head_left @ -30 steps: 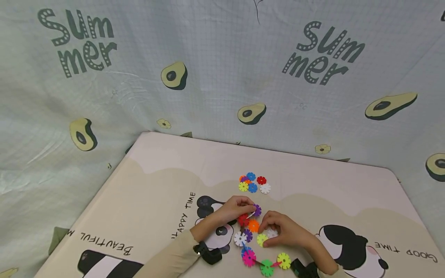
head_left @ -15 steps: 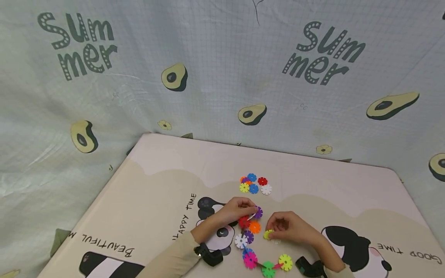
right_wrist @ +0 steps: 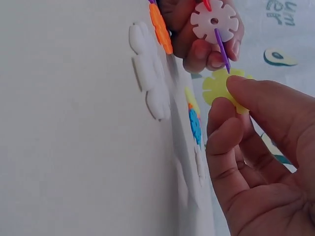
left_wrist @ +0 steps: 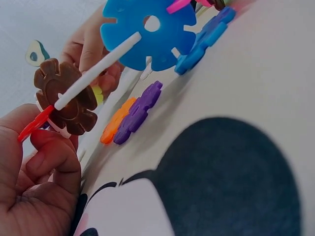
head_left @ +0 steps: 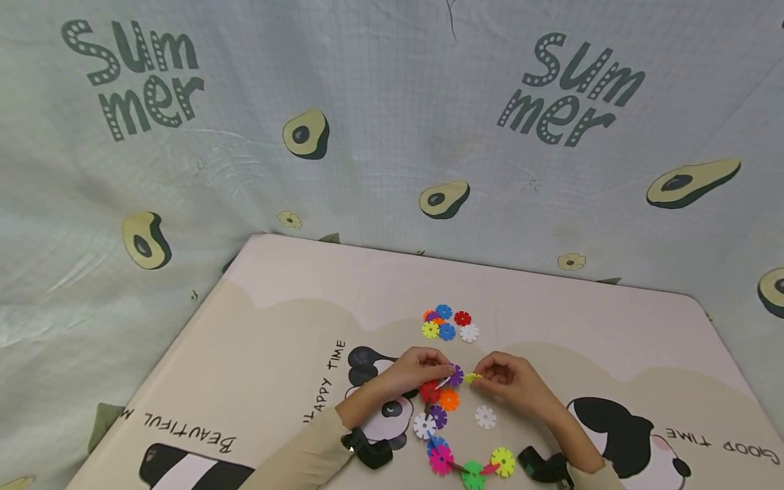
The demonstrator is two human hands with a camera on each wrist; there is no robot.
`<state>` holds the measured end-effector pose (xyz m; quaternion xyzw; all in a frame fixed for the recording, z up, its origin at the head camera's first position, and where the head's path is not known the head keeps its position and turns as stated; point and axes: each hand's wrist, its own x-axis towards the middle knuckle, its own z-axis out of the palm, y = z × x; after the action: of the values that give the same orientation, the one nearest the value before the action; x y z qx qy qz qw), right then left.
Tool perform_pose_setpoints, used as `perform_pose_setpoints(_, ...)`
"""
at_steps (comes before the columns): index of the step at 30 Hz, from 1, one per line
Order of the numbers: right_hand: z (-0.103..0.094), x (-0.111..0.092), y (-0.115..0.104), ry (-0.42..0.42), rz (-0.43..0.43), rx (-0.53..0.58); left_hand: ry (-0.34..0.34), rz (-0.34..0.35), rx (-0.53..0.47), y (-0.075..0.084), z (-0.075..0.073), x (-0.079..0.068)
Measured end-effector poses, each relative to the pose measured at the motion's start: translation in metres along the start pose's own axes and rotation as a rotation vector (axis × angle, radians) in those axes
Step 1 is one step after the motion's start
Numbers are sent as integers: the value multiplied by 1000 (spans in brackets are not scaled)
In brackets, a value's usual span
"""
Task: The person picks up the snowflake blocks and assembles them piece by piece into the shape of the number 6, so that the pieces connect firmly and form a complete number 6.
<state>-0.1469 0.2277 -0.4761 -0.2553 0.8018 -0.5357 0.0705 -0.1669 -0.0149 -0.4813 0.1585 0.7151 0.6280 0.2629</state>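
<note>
My left hand point(head_left: 419, 366) grips the far end of a chain of interlocked, notched plastic snowflake discs, around its red disc point(head_left: 429, 391). A purple disc point(head_left: 456, 376) sticks out at that end, slotted into a white disc point(right_wrist: 227, 22). Between thumb and fingertips my right hand point(head_left: 514, 386) pinches a yellow snowflake disc point(right_wrist: 215, 87). In the right wrist view the yellow disc is close to the purple disc's edge; whether they touch I cannot tell. The chain curves toward me through a pink disc point(head_left: 441, 459) and a green disc point(head_left: 474, 475) to another yellow disc point(head_left: 503, 462).
A loose white disc point(head_left: 486, 416) lies below my right hand. An orange disc point(head_left: 449, 399) and a purple one point(left_wrist: 139, 112) lie beside the chain. Farther back is a small group of loose discs, including a red one point(head_left: 462, 318). A panda-print cover point(head_left: 294, 272) lies beneath.
My right hand has picked up the yellow disc from the table and brought it up to the chain's purple end, uncovering the loose white disc. My left hand stays in place.
</note>
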Motion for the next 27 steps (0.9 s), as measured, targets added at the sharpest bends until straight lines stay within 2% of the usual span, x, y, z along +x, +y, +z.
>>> perform_pose_setpoints(9,0,2,-2,15,-60,27,11,-2,-32,0,1,1)
perform_pose_setpoints(27,9,11,-7,63,-189,-107,25,-16,-50,-2,1,0)
